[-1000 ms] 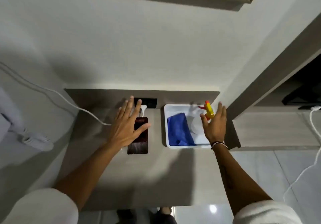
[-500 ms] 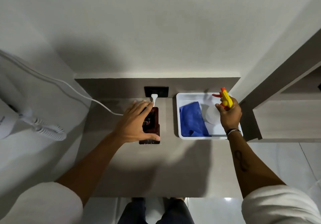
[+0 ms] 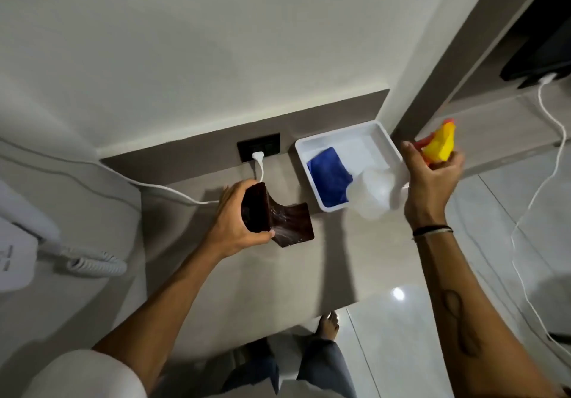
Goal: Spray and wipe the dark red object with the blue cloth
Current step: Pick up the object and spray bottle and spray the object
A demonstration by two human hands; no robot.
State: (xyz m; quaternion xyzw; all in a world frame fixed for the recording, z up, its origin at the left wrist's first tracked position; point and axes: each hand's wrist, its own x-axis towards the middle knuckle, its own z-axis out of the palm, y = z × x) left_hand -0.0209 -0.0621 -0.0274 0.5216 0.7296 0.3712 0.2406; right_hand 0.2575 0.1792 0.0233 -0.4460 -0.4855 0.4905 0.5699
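My left hand (image 3: 236, 223) grips the dark red object (image 3: 279, 218), a glossy folded wallet-like piece, and holds it tilted above the grey counter (image 3: 247, 280). My right hand (image 3: 432, 178) is closed on a clear spray bottle (image 3: 375, 192) with a yellow and red trigger head (image 3: 438, 146), lifted to the right of the white tray (image 3: 349, 138). The blue cloth (image 3: 329, 176) lies folded in the tray's left half.
A white plug (image 3: 258, 156) sits in a black wall socket (image 3: 259, 147), and its cable runs left along the counter. A white wall hairdryer with a coiled cord (image 3: 92, 263) hangs at the left. Glossy floor tiles and my feet show below the counter edge.
My left hand lifted the dark red object off the counter. My right hand raised the spray bottle out of the tray and moved it right. The camera tilted.
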